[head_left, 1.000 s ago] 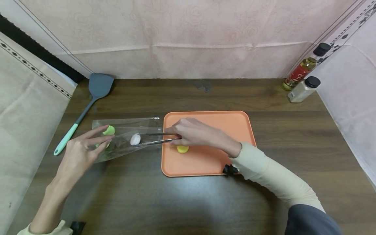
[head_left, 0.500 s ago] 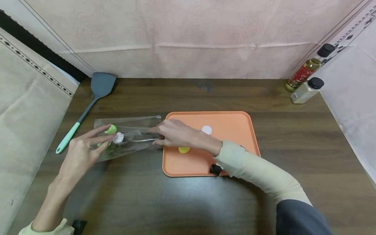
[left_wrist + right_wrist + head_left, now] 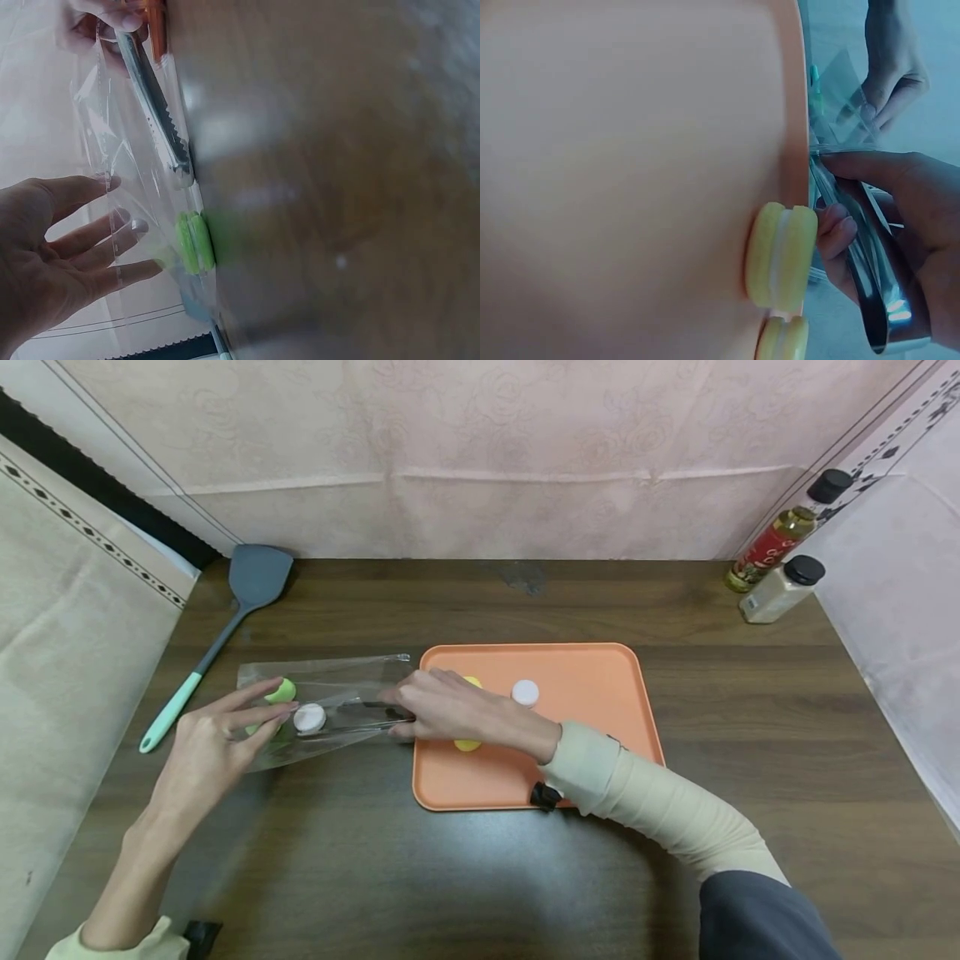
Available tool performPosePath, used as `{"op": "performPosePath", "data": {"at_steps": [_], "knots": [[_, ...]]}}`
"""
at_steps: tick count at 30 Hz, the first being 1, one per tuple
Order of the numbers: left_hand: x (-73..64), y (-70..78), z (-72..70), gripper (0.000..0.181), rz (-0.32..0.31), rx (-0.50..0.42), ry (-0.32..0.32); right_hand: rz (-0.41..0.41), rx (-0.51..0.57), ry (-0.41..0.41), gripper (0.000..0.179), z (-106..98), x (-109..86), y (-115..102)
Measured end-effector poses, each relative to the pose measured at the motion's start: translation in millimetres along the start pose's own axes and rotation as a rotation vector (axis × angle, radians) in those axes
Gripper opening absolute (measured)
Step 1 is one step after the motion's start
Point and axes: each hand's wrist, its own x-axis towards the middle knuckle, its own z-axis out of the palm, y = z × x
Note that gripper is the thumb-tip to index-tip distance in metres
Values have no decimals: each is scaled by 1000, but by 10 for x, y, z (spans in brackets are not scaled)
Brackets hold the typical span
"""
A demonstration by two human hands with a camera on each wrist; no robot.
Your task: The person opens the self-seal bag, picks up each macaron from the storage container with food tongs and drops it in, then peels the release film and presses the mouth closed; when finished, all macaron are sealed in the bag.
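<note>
My left hand point(image 3: 213, 739) spreads its fingers against a clear plastic bag point(image 3: 337, 672), whose film crosses the fingers in the left wrist view. Green macarons point(image 3: 283, 690) lie in the bag by those fingertips, one partly covered. Close by, also in the bag, is a white macaron point(image 3: 310, 718). My right hand point(image 3: 457, 710) grips metal tongs point(image 3: 870, 262), their toothed ends reaching into the bag beside the macarons. Beneath my right forearm is an orange tray point(image 3: 427, 785) carrying yellow macarons point(image 3: 780, 259) and another white macaron point(image 3: 525, 693).
A spatula point(image 3: 251, 585) with a mint handle lies left of the bag. At the back right stand an oil bottle point(image 3: 772, 552) and a black-capped jar point(image 3: 780, 589). Pale cloth point(image 3: 480, 460) hangs behind the wooden table point(image 3: 480, 877).
My right hand has moved left with the tongs, carrying the white macaron deeper into the bag. The tongs have let it go there. My left hand has stayed nearly still.
</note>
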Motion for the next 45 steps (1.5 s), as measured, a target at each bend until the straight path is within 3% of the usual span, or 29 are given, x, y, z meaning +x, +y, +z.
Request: {"op": "performPosePath", "data": {"at_steps": [4,8,12,16,21,25,29,35,45], "knots": [[3,0,8,25,-6,-3,-4,23,-11,14,53,-57,-72,8],[8,-3,12,25,-5,-4,-2,16,11,32,50,-180,-290,112],[13,-1,3,25,-2,-11,1,-5,35,50,28,-277,-626,285],[14,-2,2,25,2,-15,5,6,52,102,18,-309,-1034,473],[20,-4,11,25,3,-21,-1,56,67,196,23,-278,-1539,690],[18,-2,16,24,-1,-29,-8,129,71,248,39,-239,-1882,824],[20,1,14,25,-3,-23,-8,214,52,271,35,-218,-2135,924],[10,-3,2,26,1,-27,-5,276,45,273,32,-176,-2312,1026],[-10,-10,-30,29,2,-15,16,296,84,245,34,-116,-2338,1119]]}}
